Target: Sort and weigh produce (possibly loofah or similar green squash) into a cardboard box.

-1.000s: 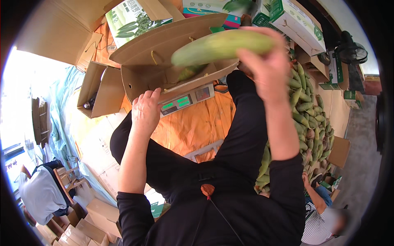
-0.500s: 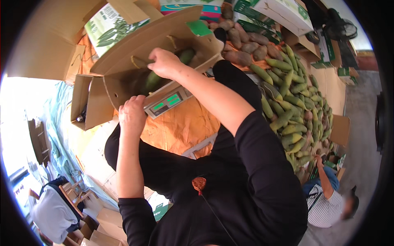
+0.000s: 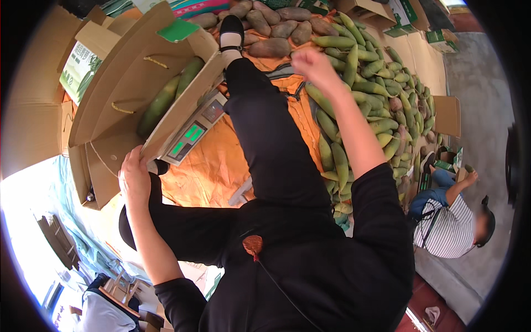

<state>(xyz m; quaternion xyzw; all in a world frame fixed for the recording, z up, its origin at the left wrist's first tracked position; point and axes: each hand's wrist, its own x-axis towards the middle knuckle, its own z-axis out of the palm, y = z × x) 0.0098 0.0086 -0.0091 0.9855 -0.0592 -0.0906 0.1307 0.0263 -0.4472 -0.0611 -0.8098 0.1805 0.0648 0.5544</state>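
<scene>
On the left, my left hand (image 3: pixel 134 174) grips the near edge of an open cardboard box (image 3: pixel 180 119). Long green radishes (image 3: pixel 159 105) lie inside it, against the side toward me. Under the box's near side shows a digital scale (image 3: pixel 193 133) with a lit green display. My right hand (image 3: pixel 315 66) is up at the near-left border of a big pile of green radishes (image 3: pixel 381 102). Its fingers are curled in, and nothing shows in them. Reddish-brown roots (image 3: pixel 269 48) lie just left of that hand.
Orange sheeting (image 3: pixel 207 177) covers the floor between my legs and the scale. My outstretched leg (image 3: pixel 271 138) runs between box and pile. A person in a striped shirt (image 3: pixel 445 229) sits at the right. More cardboard boxes (image 3: pixel 368 14) stand at the back.
My right hand has left the box and moved right to the radish pile. The left hand stays on the box edge. The whole view has turned toward the right.
</scene>
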